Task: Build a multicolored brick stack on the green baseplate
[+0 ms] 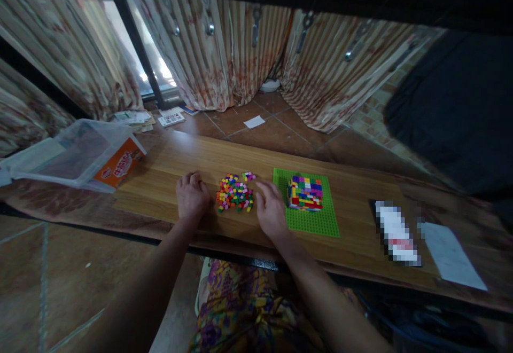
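Observation:
A loose pile of small coloured building bricks (235,195) lies on the wooden tabletop between my two hands. My left hand (192,197) rests on the wood just left of the pile, fingers curled in; whatever is under them, if anything, is hidden. To the right of the pile is my right hand (271,210), thumb and fingers apart and loosely bent, with nothing visible in them. Beside it lies a green studded baseplate (310,225). On this plate stands a blocky build of multicoloured bricks (305,193), apart from my right fingers.
A clear plastic bin (80,153) with an orange label stands at the table's left end. On the right lie a pixelated, blurred-out object (397,233) and a white paper sheet (452,254). Curtains (248,54) hang beyond; papers (171,118) lie on the tiled floor.

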Demonstrator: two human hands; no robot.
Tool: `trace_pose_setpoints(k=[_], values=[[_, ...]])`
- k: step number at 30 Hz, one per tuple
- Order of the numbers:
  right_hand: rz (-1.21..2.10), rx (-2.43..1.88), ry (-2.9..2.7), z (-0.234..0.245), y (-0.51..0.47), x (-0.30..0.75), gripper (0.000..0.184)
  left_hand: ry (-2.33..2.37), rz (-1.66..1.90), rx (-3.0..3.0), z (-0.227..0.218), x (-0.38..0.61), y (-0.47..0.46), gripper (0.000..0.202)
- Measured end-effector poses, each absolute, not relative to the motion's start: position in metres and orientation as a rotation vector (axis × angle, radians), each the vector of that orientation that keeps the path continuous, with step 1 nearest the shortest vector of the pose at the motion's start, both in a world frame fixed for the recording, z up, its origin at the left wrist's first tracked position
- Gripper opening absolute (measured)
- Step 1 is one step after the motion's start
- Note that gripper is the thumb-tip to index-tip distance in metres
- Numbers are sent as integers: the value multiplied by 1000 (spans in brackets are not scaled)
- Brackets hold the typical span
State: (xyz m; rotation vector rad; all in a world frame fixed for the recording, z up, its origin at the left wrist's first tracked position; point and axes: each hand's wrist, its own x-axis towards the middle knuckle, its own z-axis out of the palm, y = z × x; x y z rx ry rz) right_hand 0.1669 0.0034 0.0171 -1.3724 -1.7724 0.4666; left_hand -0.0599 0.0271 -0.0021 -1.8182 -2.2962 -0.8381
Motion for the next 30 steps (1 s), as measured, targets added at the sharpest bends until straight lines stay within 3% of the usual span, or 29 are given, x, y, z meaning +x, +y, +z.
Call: trace_pose_setpoints(k=[30], values=[[465,-1486,-1998,25,22,172,15,-2287,-831,-1831,0,-62,28,35]])
